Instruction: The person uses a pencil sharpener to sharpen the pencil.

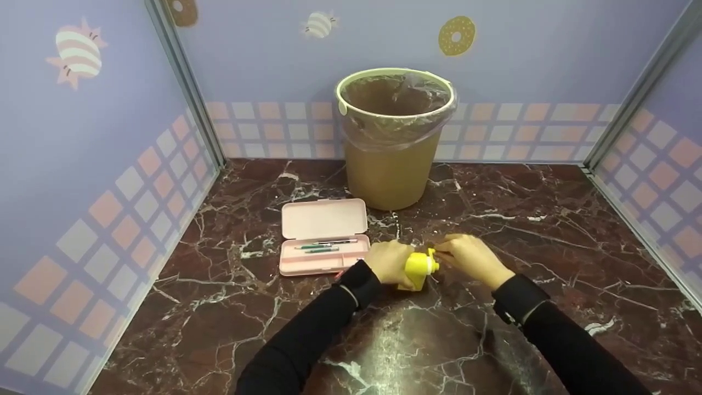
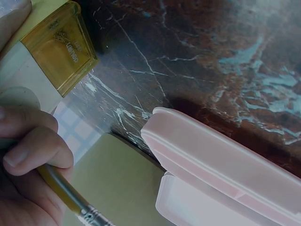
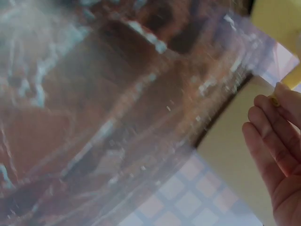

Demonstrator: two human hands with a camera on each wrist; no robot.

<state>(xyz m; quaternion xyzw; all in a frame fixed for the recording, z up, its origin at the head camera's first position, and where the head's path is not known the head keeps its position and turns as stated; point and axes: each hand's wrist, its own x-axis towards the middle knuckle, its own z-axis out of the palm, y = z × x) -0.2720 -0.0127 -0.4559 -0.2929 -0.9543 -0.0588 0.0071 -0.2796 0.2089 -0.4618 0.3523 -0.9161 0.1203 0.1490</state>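
Over the table's middle, my left hand grips a yellow crank pencil sharpener. Its clear amber shavings drawer shows in the left wrist view. A pencil with a metal ferrule sticks out from under the curled fingers of that same hand; its front end is hidden. On the sharpener's right side, my right hand pinches the small yellow crank handle between thumb and fingertips, the other fingers held fairly straight.
An open pink pencil case lies just left of my left hand, with several pencils inside. Behind stands a tan waste bin lined with a clear bag. Patterned panels wall in the dark marbled table at the back and sides.
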